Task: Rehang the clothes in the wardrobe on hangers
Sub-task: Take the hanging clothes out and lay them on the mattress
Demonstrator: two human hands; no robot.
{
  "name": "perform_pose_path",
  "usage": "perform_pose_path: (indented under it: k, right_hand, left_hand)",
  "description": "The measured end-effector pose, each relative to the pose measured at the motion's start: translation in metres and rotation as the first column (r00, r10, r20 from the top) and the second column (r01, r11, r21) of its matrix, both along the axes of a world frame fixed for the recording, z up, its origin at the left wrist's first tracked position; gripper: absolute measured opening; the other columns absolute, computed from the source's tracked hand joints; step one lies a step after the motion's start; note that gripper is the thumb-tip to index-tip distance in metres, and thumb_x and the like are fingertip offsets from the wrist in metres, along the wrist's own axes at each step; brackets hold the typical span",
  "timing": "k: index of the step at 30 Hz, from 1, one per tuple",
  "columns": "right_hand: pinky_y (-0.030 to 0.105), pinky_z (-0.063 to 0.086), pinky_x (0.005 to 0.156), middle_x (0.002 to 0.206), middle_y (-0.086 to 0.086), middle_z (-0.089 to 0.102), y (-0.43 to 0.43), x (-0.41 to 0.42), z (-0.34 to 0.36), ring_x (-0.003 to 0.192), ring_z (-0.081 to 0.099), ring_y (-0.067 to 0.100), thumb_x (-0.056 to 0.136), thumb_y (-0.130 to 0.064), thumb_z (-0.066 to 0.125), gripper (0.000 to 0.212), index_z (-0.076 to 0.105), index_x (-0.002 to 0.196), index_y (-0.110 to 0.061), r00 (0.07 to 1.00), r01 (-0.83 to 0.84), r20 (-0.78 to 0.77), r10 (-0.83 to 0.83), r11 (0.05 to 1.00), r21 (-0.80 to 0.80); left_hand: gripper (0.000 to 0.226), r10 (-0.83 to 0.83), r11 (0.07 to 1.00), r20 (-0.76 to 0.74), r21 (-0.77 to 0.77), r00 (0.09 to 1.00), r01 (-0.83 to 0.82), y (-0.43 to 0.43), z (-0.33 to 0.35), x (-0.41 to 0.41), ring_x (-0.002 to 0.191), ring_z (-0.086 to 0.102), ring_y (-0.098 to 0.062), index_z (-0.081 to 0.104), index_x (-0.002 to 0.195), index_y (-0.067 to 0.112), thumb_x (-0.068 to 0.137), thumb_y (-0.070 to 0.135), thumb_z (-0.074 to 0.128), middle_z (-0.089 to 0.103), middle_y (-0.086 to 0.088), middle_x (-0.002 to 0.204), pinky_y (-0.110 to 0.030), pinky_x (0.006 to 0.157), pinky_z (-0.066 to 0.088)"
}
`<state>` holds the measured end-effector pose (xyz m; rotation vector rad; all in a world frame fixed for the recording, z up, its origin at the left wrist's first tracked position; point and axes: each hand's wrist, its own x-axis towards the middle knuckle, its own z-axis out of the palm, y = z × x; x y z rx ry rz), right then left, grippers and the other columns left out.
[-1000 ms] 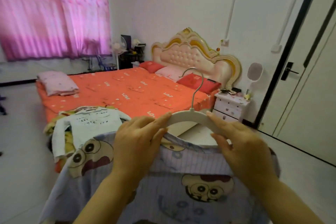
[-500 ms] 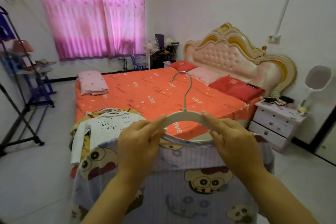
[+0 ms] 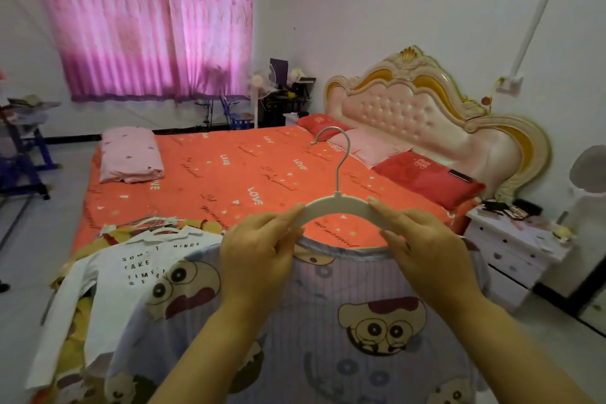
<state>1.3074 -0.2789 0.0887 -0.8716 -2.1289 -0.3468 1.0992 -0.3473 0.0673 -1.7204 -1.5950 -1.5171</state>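
I hold a white hanger point(image 3: 337, 207) with a metal hook up in front of me. A lilac cartoon-print garment point(image 3: 331, 331) hangs from it, its collar spread just under the hanger bar. My left hand point(image 3: 259, 256) grips the hanger's left arm together with the garment's shoulder. My right hand point(image 3: 423, 249) grips the right arm the same way. A white long-sleeved shirt with black lettering point(image 3: 118, 275) lies on a pile of clothes at the foot of the bed, with hangers showing at its collar.
An orange-covered bed point(image 3: 229, 180) fills the middle, with pillows and a tufted headboard point(image 3: 426, 115). A white nightstand point(image 3: 521, 249) stands at the right. A dark metal rack point(image 3: 23, 154) is at the left wall. Pink curtains point(image 3: 147, 20) hang behind.
The view has swung left: the door at the right is out of frame and the rack at the left has come in. Both hands keep the same hold on the hanger.
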Motion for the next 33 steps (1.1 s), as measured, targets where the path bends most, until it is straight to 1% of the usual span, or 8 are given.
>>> perform_pose_path:
  k: [3,8,12,16,19,24,26,33]
  right_hand:
    - [0.032,0.05,0.05,0.081,0.01,0.069,0.052,-0.013,0.002,0.063,0.063,0.026,0.072,0.001,0.076,0.056,0.06,0.124,-0.01,1.0,0.023,0.011,-0.023,1.0,0.008]
    - [0.032,0.048,0.054,0.081,0.011,0.068,0.137,-0.025,-0.005,0.066,0.062,0.028,0.072,0.002,0.076,0.057,0.06,0.124,-0.011,0.999,0.014,0.033,-0.013,1.0,-0.024]
    - [0.037,0.051,0.051,0.08,0.011,0.068,0.217,-0.034,-0.016,0.064,0.062,0.029,0.073,0.002,0.076,0.055,0.06,0.124,-0.01,0.998,-0.059,0.034,0.06,0.998,-0.022]
    - [0.034,0.048,0.048,0.076,0.011,0.068,0.303,-0.043,-0.019,0.059,0.06,0.029,0.073,0.0,0.076,0.051,0.062,0.122,-0.009,0.993,-0.115,0.035,0.114,0.993,0.008]
    - [0.035,0.048,0.048,0.077,0.012,0.068,0.365,-0.05,-0.014,0.061,0.061,0.032,0.071,0.002,0.077,0.054,0.062,0.122,-0.01,0.988,-0.151,0.014,0.152,0.988,-0.024]
    - [0.035,0.047,0.049,0.076,0.01,0.067,0.446,-0.071,-0.005,0.061,0.059,0.03,0.078,-0.01,0.063,0.044,0.062,0.122,-0.012,0.964,-0.263,0.039,0.262,0.964,0.027]
    - [0.035,0.047,0.05,0.077,0.011,0.067,0.472,-0.081,-0.002,0.061,0.059,0.031,0.078,-0.011,0.062,0.043,0.063,0.121,-0.012,0.96,-0.28,0.038,0.279,0.959,0.04]
    - [0.032,0.044,0.051,0.077,0.013,0.066,0.549,-0.127,-0.009,0.061,0.059,0.031,0.075,0.0,0.075,0.048,0.063,0.121,-0.01,0.96,-0.272,0.063,0.272,0.962,0.0]
  left_hand:
    - [0.032,-0.003,1.0,0.013,-0.005,1.0,0.004,0.054,0.001,-0.013,0.064,0.062,-0.026,0.071,0.106,0.012,0.075,0.013,0.066,0.069,-0.005,0.077,-0.043,0.052,0.05]
    - [0.032,0.0,0.999,0.035,-0.032,0.999,0.001,0.136,-0.009,-0.025,0.064,0.06,-0.025,0.071,0.107,0.012,0.076,0.012,0.065,0.068,-0.004,0.076,-0.042,0.052,0.049]
    - [0.032,0.057,0.998,0.035,-0.033,0.998,-0.056,0.205,-0.02,-0.032,0.064,0.059,-0.025,0.071,0.105,0.012,0.074,0.009,0.065,0.067,-0.004,0.074,-0.037,0.055,0.045]
    - [0.033,0.118,0.991,0.05,-0.064,0.992,-0.115,0.276,-0.019,-0.034,0.064,0.059,-0.026,0.071,0.106,0.012,0.074,0.008,0.064,0.068,-0.004,0.075,-0.042,0.054,0.048]
    - [0.032,0.151,0.985,0.061,-0.099,0.987,-0.145,0.326,-0.013,-0.035,0.066,0.059,-0.029,0.07,0.108,0.012,0.077,0.011,0.063,0.068,-0.006,0.077,-0.046,0.056,0.049]
    - [0.035,0.195,0.978,0.119,-0.091,0.974,-0.185,0.39,-0.009,-0.051,0.068,0.06,-0.028,0.068,0.112,0.012,0.077,0.014,0.063,0.068,-0.007,0.079,-0.047,0.057,0.051]
    - [0.036,0.199,0.977,0.133,-0.106,0.971,-0.186,0.411,-0.008,-0.06,0.069,0.059,-0.027,0.066,0.114,0.012,0.078,0.017,0.062,0.068,-0.007,0.081,-0.048,0.058,0.05]
    - [0.035,0.224,0.972,0.116,-0.103,0.968,-0.213,0.491,-0.021,-0.104,0.068,0.058,-0.024,0.066,0.114,0.013,0.079,0.017,0.064,0.068,-0.005,0.079,-0.04,0.058,0.047]
